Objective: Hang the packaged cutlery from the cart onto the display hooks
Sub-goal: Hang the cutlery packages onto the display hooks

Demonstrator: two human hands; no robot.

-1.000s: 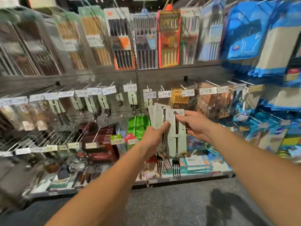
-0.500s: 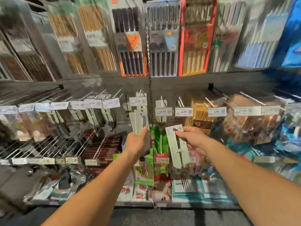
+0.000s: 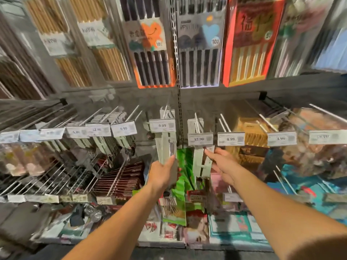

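Head cam: looking down both forearms at a store wall of hooks, pretty motion-blurred all over.
Left hand (image 3: 161, 174): wrapped around a stack of pale green fork cards (image 3: 167, 147), thumb up along the front card. The cards sit right under the 9.99 price tag (image 3: 162, 125), top ends up at the hook behind it, can't tell if they're actually threaded on. Fork tines (image 3: 170, 204) poke out below the wrist.
Right hand (image 3: 222, 164): pinching a single fork card (image 3: 201, 162) near its top edge, index finger and thumb on it, other fingers loosely curled. That card hangs upright just below the 12.90 price tag (image 3: 200, 139), beside more of the same cards already on that hook (image 3: 196, 124).
Between the hands: a green package (image 3: 185, 162) on the row behind.
Top row: chopstick packs, wooden ones on the left, an orange-edged pack (image 3: 152, 53), a grey one (image 3: 200, 51), a red one (image 3: 247, 42).
Left side: more carded cutlery on hooks (image 3: 105, 141), and dark red boxes (image 3: 122, 181) lower down.
Right side: 8.99 tag (image 3: 231, 139) over yellow-brown packs, blurry stuff past that.
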